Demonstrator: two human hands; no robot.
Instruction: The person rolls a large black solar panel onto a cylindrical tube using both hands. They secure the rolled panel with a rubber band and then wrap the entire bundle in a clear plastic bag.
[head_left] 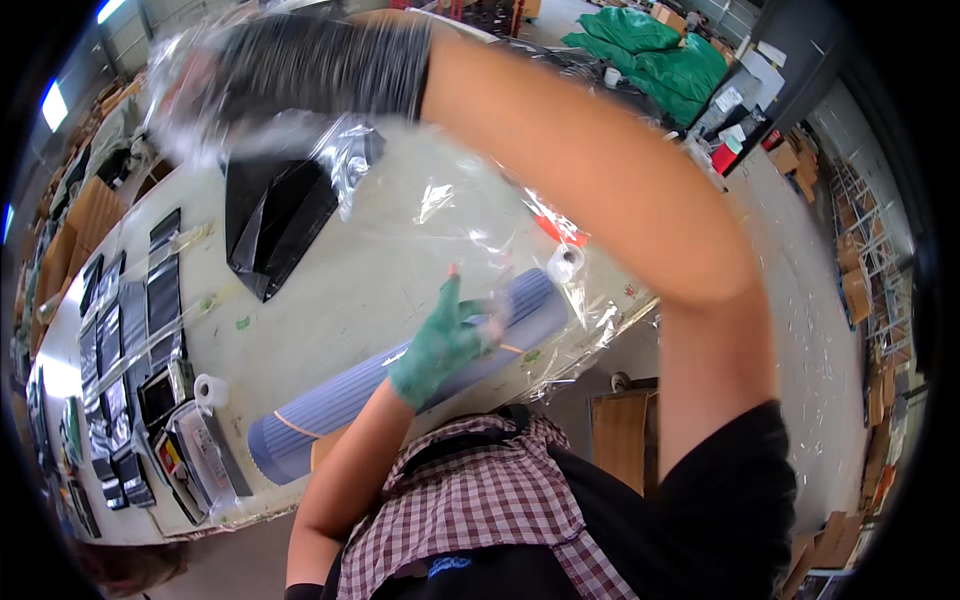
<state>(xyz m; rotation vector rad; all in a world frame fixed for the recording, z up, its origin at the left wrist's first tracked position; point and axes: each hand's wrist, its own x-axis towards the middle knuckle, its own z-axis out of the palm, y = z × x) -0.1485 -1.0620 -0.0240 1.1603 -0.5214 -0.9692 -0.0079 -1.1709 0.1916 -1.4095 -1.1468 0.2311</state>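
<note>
A rolled blue ribbed mat (345,398) lies slantwise along the near side of the table, with a thin band around each end part. My left hand (440,345), in a green glove with bare fingertips, is over the mat's upper right part with its fingers apart. Thin clear plastic film (435,203) stretches beyond those fingers. My right arm reaches across the far side to the upper left. There my right hand (190,90) is smeared by motion, with clear plastic about it and a dark cover on the forearm; its grip is hidden.
A black plastic bag (275,215) lies on the white table (300,335). Flat black packets (165,290) and a box of small items (200,455) are at the left. White rolls (566,263) stand at both sides. A cardboard box (622,440) sits below the table's right edge.
</note>
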